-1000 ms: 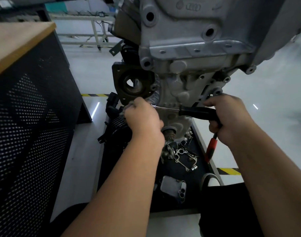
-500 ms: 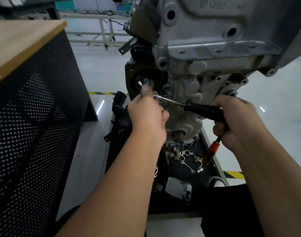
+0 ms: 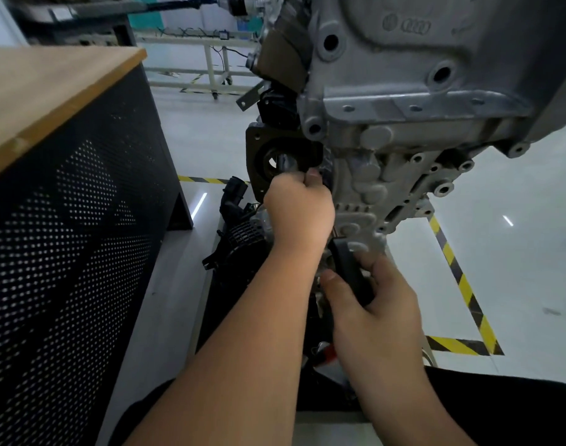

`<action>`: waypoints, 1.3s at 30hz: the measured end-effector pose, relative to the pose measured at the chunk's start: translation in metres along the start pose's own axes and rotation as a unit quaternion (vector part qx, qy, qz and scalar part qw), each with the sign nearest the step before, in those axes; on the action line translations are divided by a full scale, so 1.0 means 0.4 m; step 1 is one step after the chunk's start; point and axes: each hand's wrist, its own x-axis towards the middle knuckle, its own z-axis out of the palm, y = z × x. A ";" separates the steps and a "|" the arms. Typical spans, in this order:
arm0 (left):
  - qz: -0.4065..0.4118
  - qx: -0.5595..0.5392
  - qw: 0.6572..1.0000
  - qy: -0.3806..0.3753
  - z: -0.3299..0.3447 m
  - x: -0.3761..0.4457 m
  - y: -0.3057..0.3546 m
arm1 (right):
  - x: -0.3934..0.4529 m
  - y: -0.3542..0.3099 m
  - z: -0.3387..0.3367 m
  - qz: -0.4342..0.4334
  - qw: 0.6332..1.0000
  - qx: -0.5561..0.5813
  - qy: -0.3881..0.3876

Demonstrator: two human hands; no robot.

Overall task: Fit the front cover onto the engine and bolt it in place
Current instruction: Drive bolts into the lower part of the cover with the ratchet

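Head view: a second ago my left hand was lower, and the tool lay nearly level between my hands. Now that hand has climbed to the dark cover on the engine, fingers curled at its round opening; what they pinch I cannot tell. My right hand, below and just beside it, grasps the black tool handle, now swung steep. I judge a bolt is being started.

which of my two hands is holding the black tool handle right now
The right hand, low in the frame: its fingers wrap the black tool handle. The left hand is up by the dark round-holed front cover.
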 end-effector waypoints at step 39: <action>-0.283 -0.248 0.922 -0.088 -0.001 0.039 0.015 | 0.027 -0.030 -0.019 -0.090 0.986 -0.136 0.016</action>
